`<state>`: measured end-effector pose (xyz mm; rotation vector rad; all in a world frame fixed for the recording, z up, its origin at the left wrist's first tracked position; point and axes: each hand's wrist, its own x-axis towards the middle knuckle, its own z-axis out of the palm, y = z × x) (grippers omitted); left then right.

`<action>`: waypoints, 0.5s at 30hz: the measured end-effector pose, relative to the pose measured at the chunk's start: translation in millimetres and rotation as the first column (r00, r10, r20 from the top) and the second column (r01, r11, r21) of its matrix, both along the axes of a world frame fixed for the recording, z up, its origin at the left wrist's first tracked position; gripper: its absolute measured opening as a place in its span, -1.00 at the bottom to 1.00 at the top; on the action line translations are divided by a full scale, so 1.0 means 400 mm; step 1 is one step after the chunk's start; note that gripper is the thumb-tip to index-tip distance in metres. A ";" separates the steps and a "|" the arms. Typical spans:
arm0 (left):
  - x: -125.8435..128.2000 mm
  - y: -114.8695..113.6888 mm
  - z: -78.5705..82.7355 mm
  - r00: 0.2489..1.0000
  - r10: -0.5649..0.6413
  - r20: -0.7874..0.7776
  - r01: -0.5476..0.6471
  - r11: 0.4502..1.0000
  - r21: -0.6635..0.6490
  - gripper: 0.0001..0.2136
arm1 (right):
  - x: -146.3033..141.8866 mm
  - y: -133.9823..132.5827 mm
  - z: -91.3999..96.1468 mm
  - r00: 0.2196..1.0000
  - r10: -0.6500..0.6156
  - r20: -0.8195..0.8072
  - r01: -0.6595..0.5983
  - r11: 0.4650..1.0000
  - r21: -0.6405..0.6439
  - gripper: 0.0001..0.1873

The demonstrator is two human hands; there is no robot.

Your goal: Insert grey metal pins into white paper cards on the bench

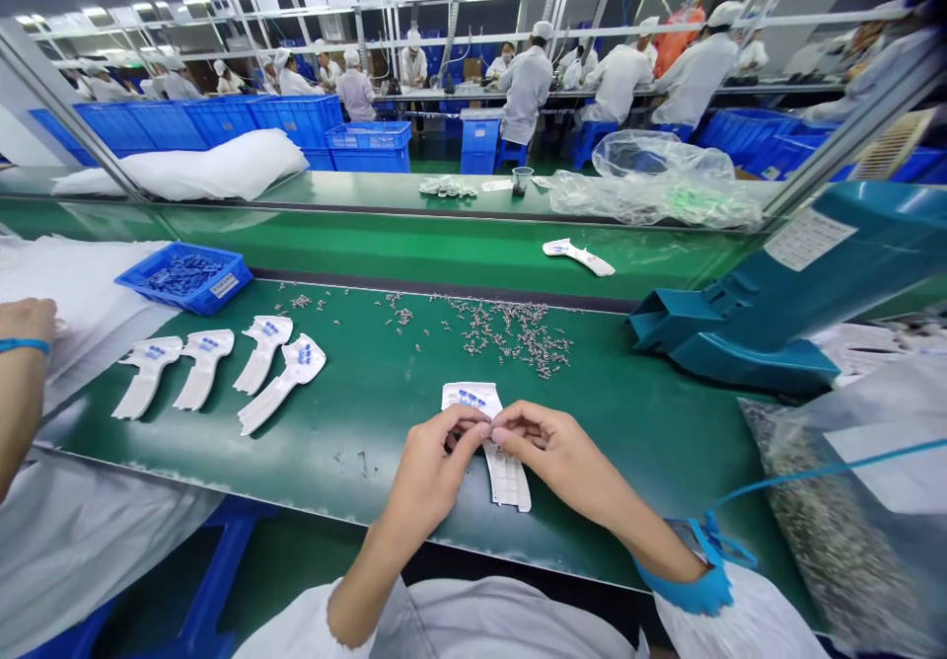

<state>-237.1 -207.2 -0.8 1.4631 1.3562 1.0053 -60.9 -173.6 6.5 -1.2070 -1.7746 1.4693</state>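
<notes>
My left hand and my right hand meet at the fingertips over a white curved plastic part lying on the green table. Each hand pinches thumb against forefinger. Whatever sits between the fingertips is too small to make out. Blue pieces show on the wide upper end of the white part, while my fingers hide its middle. Beyond my hands lies a scatter of small metal pieces, seemingly screws. To the left, several similar white parts with blue pieces rest in a row.
A blue tray of small blue pieces stands at the back left. At the right are a teal plastic chute-like bin and a clear bag of small metal pieces. Another person's hand is at far left. One white part lies on the belt.
</notes>
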 end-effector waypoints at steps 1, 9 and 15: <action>0.001 -0.002 -0.005 0.997 0.020 0.068 -0.018 0.999 -0.036 -0.81 | 0.001 0.000 -0.004 1.000 -0.009 -0.020 0.009 1.000 -0.022 -0.72; 0.009 0.010 -0.020 0.951 0.077 0.299 -0.046 0.993 -0.109 -0.74 | -0.007 0.005 -0.014 0.999 -0.041 -0.029 0.042 0.998 0.044 -0.76; 0.015 0.010 -0.020 0.913 0.058 0.403 0.010 0.986 -0.164 -0.67 | 0.002 -0.001 0.001 0.993 -0.024 0.118 -0.027 0.913 0.408 -0.82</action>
